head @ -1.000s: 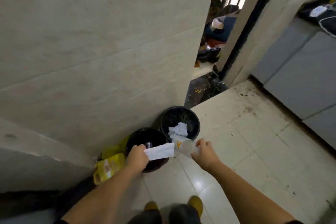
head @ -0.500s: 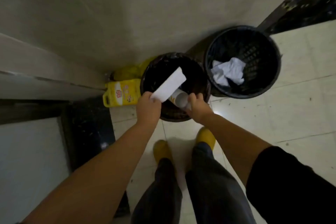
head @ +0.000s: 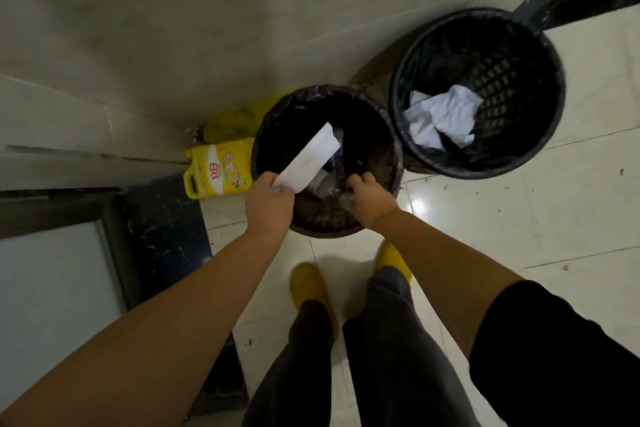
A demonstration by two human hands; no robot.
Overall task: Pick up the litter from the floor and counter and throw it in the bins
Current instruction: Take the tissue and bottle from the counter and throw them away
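Both hands hover over the left black bin (head: 388,135), which has a dark liner. My left hand (head: 268,206) pinches one end of a folded white paper strip (head: 310,158), whose other end points into the bin's mouth. My right hand (head: 369,199) is at the near rim, fingers curled on a clear plastic cup (head: 330,180) that tilts down into the bin; the grip is partly hidden. The right bin, a black mesh basket (head: 540,55), holds crumpled white paper (head: 441,118).
A yellow jug (head: 218,168) and a yellow bag (head: 230,123) sit on the floor left of the bins, against the tiled wall (head: 173,28). A dark cabinet edge (head: 114,253) stands at the left. My yellow shoes (head: 308,284) are just behind the bin on the pale floor tiles.
The view has tilted down and closed in on the bins. Both hands have moved over the left bin, and the cup now dips lower into it. The paper strip stays in my left hand.
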